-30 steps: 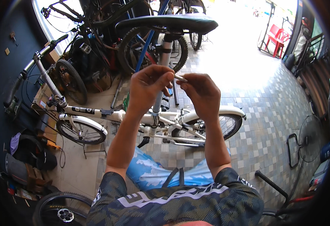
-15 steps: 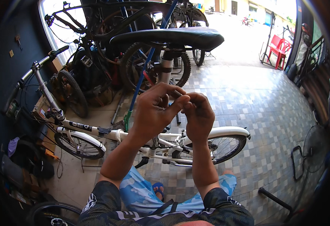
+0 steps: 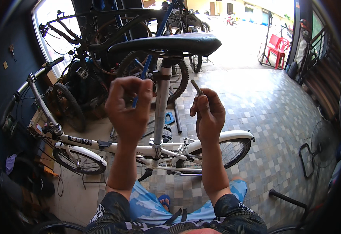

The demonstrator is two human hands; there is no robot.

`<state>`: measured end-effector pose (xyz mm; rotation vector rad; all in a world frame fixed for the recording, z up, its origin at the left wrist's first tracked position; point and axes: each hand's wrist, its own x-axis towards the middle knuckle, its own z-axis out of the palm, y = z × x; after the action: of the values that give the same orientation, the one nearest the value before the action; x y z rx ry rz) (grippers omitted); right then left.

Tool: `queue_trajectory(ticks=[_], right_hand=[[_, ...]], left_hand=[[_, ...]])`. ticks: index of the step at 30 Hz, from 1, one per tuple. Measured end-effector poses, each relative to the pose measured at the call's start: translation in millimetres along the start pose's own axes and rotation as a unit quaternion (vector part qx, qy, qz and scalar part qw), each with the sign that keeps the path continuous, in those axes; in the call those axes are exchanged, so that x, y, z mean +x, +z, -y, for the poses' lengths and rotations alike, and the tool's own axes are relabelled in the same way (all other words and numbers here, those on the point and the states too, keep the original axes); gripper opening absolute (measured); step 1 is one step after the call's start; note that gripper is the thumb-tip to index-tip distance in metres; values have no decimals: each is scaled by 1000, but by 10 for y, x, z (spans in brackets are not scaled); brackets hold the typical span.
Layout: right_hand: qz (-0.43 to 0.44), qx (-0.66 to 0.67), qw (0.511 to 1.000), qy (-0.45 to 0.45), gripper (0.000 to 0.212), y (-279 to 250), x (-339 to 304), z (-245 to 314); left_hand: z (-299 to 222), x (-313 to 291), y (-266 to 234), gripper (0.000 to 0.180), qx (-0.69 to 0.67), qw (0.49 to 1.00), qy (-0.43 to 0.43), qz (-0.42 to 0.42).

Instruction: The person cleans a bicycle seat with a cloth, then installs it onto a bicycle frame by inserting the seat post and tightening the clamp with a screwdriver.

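Saddle [image 3: 166, 43] set on its post [image 3: 162, 101], I judge the work unfinished: a slim metal rod [image 3: 196, 86], unattached, is pinched in the right hand [image 3: 210, 113] at one o'clock, free tip toward eleven, long axis eleven to five. At ten, the left hand [image 3: 128, 105] holds its fingertips close; I cannot tell whether on anything.

Red plastic chairs [image 3: 283, 45] stand at the far right, beyond checkered floor tiles [image 3: 272, 113] and a fan [image 3: 323, 145].
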<state>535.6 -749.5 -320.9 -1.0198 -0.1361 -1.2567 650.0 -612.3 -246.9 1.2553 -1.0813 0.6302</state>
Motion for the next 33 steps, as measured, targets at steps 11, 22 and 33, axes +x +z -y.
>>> queue_trajectory(ticks=[11,22,33], right_hand=[[-79,143,974,157,28,85,417,-661],[-43,209,967,138,24,151,407,-843],[-57,219,965,132,25,280,439,-807]], left_hand=[[791,526,106,44,-112,979,-45,161],[921,692,210,56,-258,928,-64,263],[882,770,260,50,-214,932,-84,280]])
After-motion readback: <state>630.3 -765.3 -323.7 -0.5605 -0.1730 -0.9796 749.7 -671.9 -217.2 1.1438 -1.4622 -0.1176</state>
